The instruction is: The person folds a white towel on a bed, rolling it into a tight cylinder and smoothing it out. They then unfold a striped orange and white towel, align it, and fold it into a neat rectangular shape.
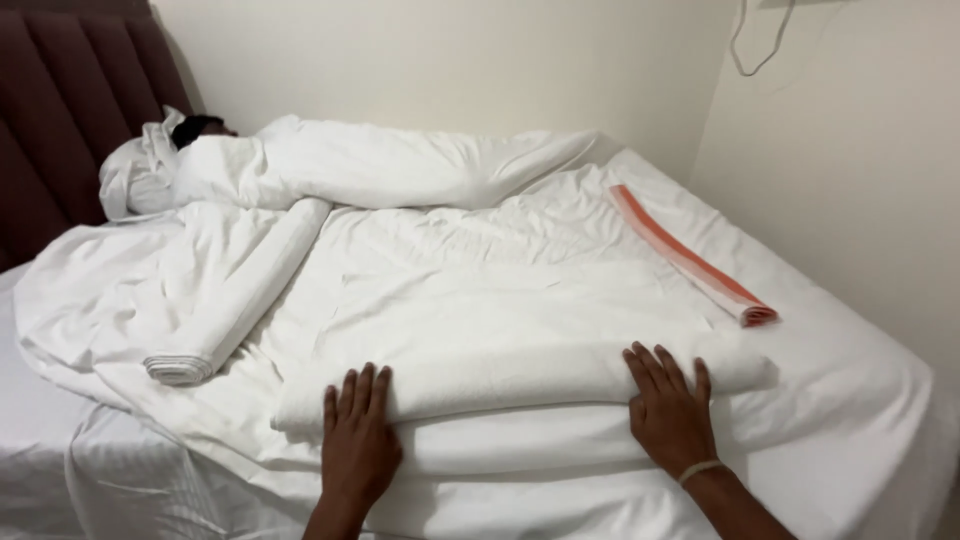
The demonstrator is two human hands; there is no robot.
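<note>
A long white towel roll point(520, 378) lies across the near part of the bed point(860, 420). My left hand point(357, 440) rests flat on its left part, fingers spread and pointing away from me. My right hand point(668, 408) presses flat on the right part of the same roll, a pale band on the wrist. Neither hand grips anything. Under the roll lies a crumpled white sheet point(480, 260).
A second rolled white towel point(240, 290) lies diagonally at left. An orange and white rolled cloth point(695, 258) lies at right near the wall. A bundled white duvet point(380, 165) sits at the back. A dark padded headboard point(60, 90) stands at left.
</note>
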